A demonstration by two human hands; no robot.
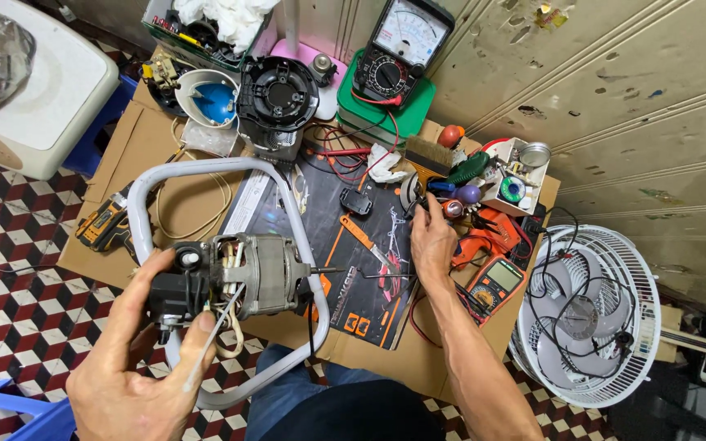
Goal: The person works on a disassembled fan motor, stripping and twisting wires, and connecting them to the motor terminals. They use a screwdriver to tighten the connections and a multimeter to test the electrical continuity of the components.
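Note:
My left hand (136, 359) grips the black rear part of a fan motor (239, 278), held above my lap with its shaft pointing right. The motor sits inside a grey oval frame (206, 167), and loose wires hang below it. My right hand (432, 237) reaches to the far side of the dark work mat (328, 220), fingers closed around a small dark tool among the clutter; what exactly it holds is hard to tell. An orange-handled tool (361, 233) lies on the mat just left of that hand.
An analogue multimeter (398, 53) on a green box stands at the back. A black round fan housing (278, 94), a brush (429, 155), a small orange digital meter (493, 282) and a cordless drill (104, 224) surround the mat. A white fan with grille (586, 314) lies at the right.

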